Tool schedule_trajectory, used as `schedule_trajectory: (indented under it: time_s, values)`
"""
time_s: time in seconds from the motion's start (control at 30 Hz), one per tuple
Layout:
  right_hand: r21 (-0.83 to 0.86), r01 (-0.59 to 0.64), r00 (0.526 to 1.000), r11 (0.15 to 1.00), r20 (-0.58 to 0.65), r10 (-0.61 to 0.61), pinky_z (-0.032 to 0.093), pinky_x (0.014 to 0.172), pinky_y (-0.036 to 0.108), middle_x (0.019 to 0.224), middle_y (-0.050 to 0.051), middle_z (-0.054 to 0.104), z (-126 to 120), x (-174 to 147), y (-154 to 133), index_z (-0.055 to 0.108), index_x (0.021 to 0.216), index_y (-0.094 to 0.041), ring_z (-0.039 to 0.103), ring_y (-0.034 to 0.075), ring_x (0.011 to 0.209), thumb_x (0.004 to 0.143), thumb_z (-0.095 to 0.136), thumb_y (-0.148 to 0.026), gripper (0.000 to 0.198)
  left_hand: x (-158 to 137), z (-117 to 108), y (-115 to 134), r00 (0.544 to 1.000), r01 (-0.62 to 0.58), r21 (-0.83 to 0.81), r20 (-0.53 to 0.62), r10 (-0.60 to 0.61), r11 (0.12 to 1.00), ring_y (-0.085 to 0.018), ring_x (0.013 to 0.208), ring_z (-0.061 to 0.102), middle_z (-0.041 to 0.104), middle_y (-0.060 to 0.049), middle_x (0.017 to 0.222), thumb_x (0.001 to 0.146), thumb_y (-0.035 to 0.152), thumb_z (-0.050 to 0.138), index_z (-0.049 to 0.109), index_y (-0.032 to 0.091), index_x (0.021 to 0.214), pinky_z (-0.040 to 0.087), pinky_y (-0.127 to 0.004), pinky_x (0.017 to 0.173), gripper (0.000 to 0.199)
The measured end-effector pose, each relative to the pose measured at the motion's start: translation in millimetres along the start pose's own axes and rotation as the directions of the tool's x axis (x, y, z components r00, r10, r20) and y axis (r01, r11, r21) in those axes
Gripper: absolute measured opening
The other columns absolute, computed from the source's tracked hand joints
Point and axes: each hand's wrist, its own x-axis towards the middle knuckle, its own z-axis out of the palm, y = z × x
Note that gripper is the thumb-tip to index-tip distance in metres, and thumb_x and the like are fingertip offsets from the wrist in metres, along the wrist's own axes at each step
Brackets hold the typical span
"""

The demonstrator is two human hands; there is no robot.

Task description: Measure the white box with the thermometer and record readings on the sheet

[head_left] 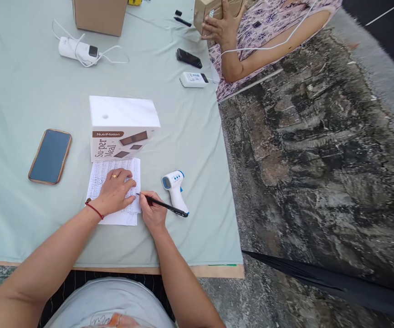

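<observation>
My left hand (116, 191) lies open on a printed sheet of paper (96, 177), its fingers spread and a ring on one of them. Another sheet (123, 220) shows from beneath the printed one. In my right hand (153, 212) is a black pen (169, 206), its tip at the right edge of the paper. Just beyond the sheets stands a white and brown NutriMotion box (125, 111). A white and blue infrared thermometer (175, 189) rests right of my right hand.
A smartphone (49, 156) lies at the left. Farther off are a white device with cable (78, 50), a cardboard box (99, 16), a black device (189, 58) and a white device (194, 79). At the upper right, another person's hand (222, 29) touches a carton (202, 11).
</observation>
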Motion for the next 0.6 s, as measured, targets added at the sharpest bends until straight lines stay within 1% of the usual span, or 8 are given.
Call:
schedule_trajectory:
  time_s: [0.2,0.33,0.47,0.6]
  values:
    - [-0.007,0.006,1.000,1.000,0.021,-0.006,0.048,0.064,0.029,0.071,0.000,0.067,0.2,0.5,0.2,0.068,0.077,-0.020,0.058,0.015,0.065,0.084,0.060,-0.033,0.016,-0.2,0.2,-0.6,1.000,-0.003,0.003,-0.007,0.003,1.000,-0.030,0.117,0.052,0.060,-0.011,0.117,0.081,0.026,0.070,0.066,0.018,0.100,0.041,-0.048,0.103,0.021]
    - [-0.014,0.014,1.000,1.000,0.009,-0.014,0.048,0.064,0.029,0.070,0.000,0.065,0.1,0.4,-0.9,0.067,0.076,-0.020,0.057,0.015,0.065,0.084,0.059,-0.032,0.016,-0.3,0.5,-0.8,1.000,-0.006,0.013,-0.010,0.006,1.000,-0.030,0.117,0.052,0.061,-0.011,0.118,0.081,0.026,0.071,0.067,0.017,0.100,0.041,-0.048,0.103,0.022]
    - [0.000,0.002,1.000,1.000,0.021,-0.002,0.048,0.064,0.029,0.069,0.000,0.065,0.3,0.7,-1.5,0.067,0.075,-0.020,0.056,0.014,0.064,0.083,0.060,-0.032,0.016,-0.1,0.3,-0.6,1.000,-0.009,0.013,-0.013,0.009,1.000,-0.030,0.117,0.053,0.061,-0.011,0.117,0.081,0.026,0.071,0.067,0.017,0.100,0.042,-0.048,0.103,0.022]
    - [0.028,-0.006,1.000,1.000,-0.019,0.007,0.050,0.064,0.030,0.071,0.001,0.067,0.9,1.5,-2.4,0.067,0.076,-0.020,0.059,0.015,0.066,0.083,0.060,-0.033,0.016,-0.3,-0.1,-1.0,1.000,-0.009,0.004,-0.014,0.009,1.000,-0.030,0.117,0.052,0.061,-0.011,0.118,0.081,0.026,0.071,0.067,0.018,0.100,0.042,-0.049,0.103,0.021]
